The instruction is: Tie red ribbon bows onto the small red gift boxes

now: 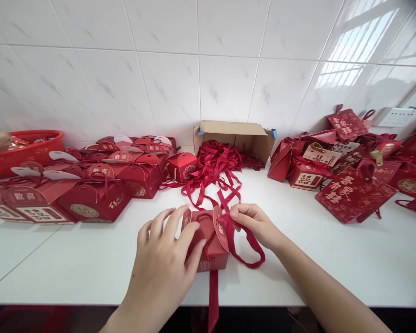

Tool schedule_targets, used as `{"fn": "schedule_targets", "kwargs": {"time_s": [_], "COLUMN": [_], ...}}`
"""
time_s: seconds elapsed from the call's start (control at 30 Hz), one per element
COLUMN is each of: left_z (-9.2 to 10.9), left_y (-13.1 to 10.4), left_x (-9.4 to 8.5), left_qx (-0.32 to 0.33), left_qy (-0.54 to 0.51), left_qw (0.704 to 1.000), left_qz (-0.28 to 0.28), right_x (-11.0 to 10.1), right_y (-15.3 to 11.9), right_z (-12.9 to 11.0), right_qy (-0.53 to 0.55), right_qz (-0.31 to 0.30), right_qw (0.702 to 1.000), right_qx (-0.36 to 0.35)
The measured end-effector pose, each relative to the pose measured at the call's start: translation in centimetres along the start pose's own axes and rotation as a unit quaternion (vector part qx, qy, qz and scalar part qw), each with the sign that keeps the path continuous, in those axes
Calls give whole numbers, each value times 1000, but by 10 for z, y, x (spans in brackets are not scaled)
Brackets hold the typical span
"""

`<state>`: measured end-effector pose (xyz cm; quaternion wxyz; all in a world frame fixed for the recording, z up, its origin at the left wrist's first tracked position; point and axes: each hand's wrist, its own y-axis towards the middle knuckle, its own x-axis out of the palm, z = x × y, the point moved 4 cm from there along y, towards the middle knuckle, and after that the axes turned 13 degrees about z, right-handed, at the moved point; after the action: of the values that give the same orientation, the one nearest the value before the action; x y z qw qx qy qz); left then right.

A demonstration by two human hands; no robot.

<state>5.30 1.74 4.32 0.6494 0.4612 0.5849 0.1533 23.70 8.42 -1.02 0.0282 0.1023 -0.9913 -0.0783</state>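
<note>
Red card makes up the small box (pixel 217 262) at the near middle of the white table (pixel 273 282), set between the two hands, presumably so that both can reach its top. The left hand (pixel 164 259) arches over the box's left side, its fingers spread and curved, with a wide gap between thumb and forefinger. It grips nothing firmly; the thumb and forefinger are at the box top, perhaps to steady it, though whether they press on the card I cannot tell.

At the box's right flap, the right hand (pixel 258 226) has thumb and forefinger closed in a pinch on a red ribbon (pixel 253 265), which seems to keep that stretch under control while a slack loop lies to the right. A ribbon tail (pixel 213 296) hangs over the near table edge, below the box. Twisted cord (pixel 211 260) lies across the box top, between the raised flaps.

Farther off, a cardboard carton (pixel 234 126) rests on its side, its mouth facing near, which likely makes the ribbon heap (pixel 217 157) spilling from it easy to reach. Filled-out red boxes (pixel 95 199) stand in close rows at left, apparently grouped to save room; mixed packages (pixel 355 194) lie piled more loosely at right.
</note>
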Motion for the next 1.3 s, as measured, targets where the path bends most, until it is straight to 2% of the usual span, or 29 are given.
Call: {"fn": "schedule_targets", "kwargs": {"time_s": [0.13, 0.33, 0.57, 0.7, 0.87, 0.97, 1.07, 1.13, 1.3], "left_z": [-2, -1, -9, -16, -18, -15, -13, -11, -15], "left_y": [-6, -18, -20, -23, -36, -45, -53, -57, -62], "left_x": [0, 10, 14, 10, 9, 14, 19, 23, 26], "left_qx": [-11, -46, -139, -177, -211, -248, -322, -338, -334], "left_qy": [49, 19, -124, -206, -304, -371, -407, -395, -348], "left_qw": [998, 994, 976, 954, 917, 888, 854, 854, 875], "left_qz": [-25, -99, -109, -125, -147, -111, -23, 12, 30], "right_x": [2, 7, 12, 12, 9, 8, 8, 8, 7], "right_y": [0, -1, -4, -3, -2, -2, -1, -1, -1], "right_z": [0, -1, -3, -2, 0, 1, 2, 2, 2], "right_qy": [5, 14, 35, 56, 62, 65, 59, 51, 29], "right_qz": [-6, -26, -31, -33, -20, -18, -19, -17, -1], "right_qw": [1000, 1000, 999, 998, 998, 998, 998, 998, 999], "right_qx": [1, 9, 11, 17, 22, 17, 20, 25, 24]}}
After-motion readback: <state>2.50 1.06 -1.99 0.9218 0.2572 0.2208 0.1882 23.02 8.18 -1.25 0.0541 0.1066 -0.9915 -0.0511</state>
